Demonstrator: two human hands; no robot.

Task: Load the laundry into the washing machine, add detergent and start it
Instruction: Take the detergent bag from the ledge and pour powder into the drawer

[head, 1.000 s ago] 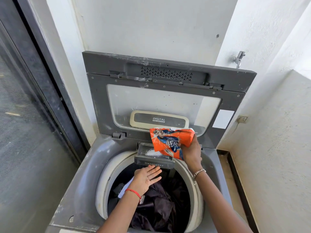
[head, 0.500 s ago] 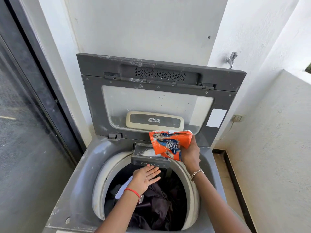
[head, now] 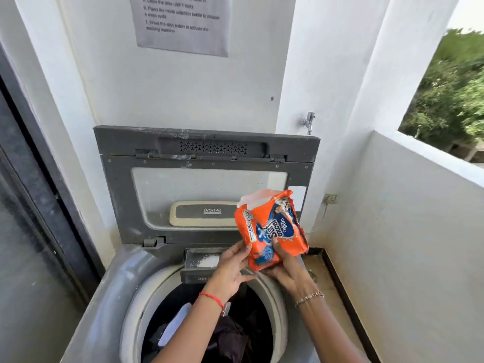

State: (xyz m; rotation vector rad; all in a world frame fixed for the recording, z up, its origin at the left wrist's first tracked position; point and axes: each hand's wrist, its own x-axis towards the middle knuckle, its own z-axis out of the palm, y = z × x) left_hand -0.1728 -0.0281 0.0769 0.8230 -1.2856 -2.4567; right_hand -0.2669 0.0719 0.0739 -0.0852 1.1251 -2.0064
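A grey top-loading washing machine [head: 115,279] stands with its lid [head: 204,158] raised upright. Dark laundry [head: 230,336] with a white piece lies in the drum. The pulled-out detergent drawer [head: 201,260] holds white powder. An orange detergent packet [head: 269,229], torn open at the top, is held upright above the drawer's right end. My right hand [head: 285,271] grips its bottom from below. My left hand [head: 233,268] touches the packet's left edge with its fingers.
A printed instruction sheet [head: 180,24] hangs on the wall above the machine. A tap [head: 309,121] sticks out of the wall at the right. A low white wall [head: 408,231] runs along the right, a dark glass door [head: 28,231] along the left.
My right hand has turned the packet from tipped over the drawer to upright and lifted it rightward. My left hand rose from above the laundry to the packet. The view tilted up.
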